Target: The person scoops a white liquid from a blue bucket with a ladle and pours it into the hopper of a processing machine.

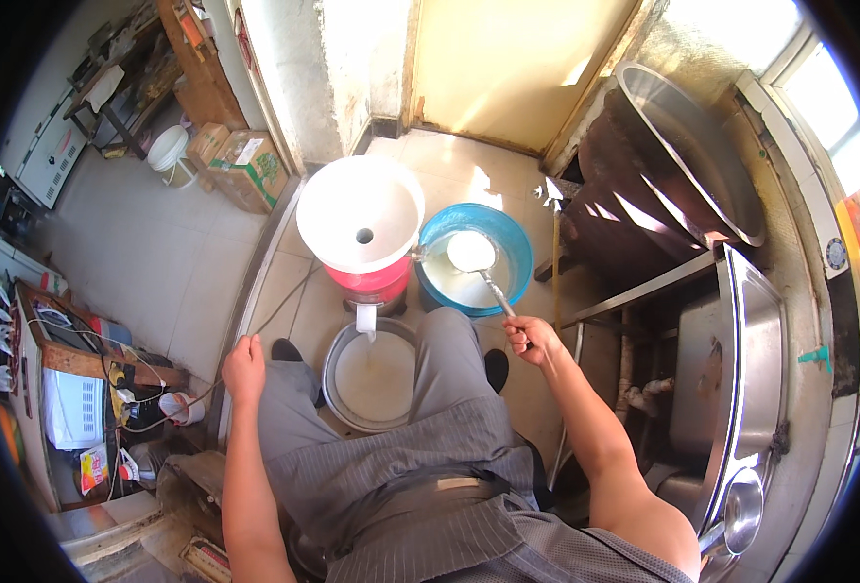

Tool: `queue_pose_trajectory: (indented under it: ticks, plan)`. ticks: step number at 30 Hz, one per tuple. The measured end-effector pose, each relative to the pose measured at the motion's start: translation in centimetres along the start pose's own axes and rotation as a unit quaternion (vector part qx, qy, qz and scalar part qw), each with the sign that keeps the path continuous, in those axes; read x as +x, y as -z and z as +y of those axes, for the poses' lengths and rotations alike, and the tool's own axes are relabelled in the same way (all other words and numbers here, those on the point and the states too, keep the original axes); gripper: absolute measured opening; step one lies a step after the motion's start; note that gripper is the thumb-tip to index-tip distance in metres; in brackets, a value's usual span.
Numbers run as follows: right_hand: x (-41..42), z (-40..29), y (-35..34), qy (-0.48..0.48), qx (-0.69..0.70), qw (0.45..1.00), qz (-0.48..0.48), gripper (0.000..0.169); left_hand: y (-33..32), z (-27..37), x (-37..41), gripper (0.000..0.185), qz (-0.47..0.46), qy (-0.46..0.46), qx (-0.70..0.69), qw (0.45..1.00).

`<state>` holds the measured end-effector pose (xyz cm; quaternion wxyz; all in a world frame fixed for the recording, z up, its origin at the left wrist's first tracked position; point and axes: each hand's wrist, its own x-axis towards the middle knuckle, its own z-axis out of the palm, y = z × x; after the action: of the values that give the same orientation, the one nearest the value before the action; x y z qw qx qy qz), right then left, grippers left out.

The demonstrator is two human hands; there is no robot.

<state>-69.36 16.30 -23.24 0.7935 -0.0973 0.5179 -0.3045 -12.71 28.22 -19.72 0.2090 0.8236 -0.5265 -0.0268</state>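
My right hand grips the handle of a metal ladle, whose bowl holds white contents over a blue plastic bucket with a pale liquid inside. To the left of the bucket stands a red grinding machine topped by a wide white hopper with a dark hole at its bottom. Its white spout points down at a metal basin of cream-coloured liquid between my legs. My left hand is loosely curled above my left knee, close to a dark cable; whether it holds the cable cannot be told.
On the right are a large metal cauldron and a stainless steel sink with a metal pan. A raised door sill runs along the left. Beyond it stand a cardboard box and a white bucket. A cable crosses the floor.
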Motion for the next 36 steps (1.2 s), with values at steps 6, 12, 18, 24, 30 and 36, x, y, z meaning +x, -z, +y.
queue_pose_trajectory:
  ticks: [6, 12, 18, 24, 30, 36]
  plan:
    - [-6.4, -2.0, -2.8, 0.033, -0.041, 0.999, -0.003, 0.013, 0.4, 0.3, -0.1, 0.039, 0.0, 0.007, -0.014, 1.0]
    - [-11.9, -4.8, -6.2, 0.048, -0.07, 0.996, 0.012, 0.016, 0.6, 0.1, 0.0, 0.039, -0.005, 0.011, -0.025, 1.0]
    - [-17.3, -7.6, -10.0, 0.089, -0.099, 0.991, 0.003, 0.016, 0.5, 0.2, -0.1, 0.041, -0.004, 0.011, -0.048, 0.999]
    - [-21.7, -9.8, -15.1, 0.117, -0.159, 0.98, -0.016, 0.018, 0.9, 0.0, -0.4, 0.039, 0.006, 0.008, -0.075, 0.997]
    - [-23.3, -9.4, -19.2, 0.127, -0.189, 0.972, -0.058, 0.02, 1.2, -0.2, -0.5, 0.036, 0.015, 0.018, -0.092, 0.995]
    - [-21.6, -7.2, -20.5, 0.096, -0.182, 0.974, -0.094, 0.021, 1.2, -0.5, -0.8, 0.036, 0.027, 0.005, -0.096, 0.995]
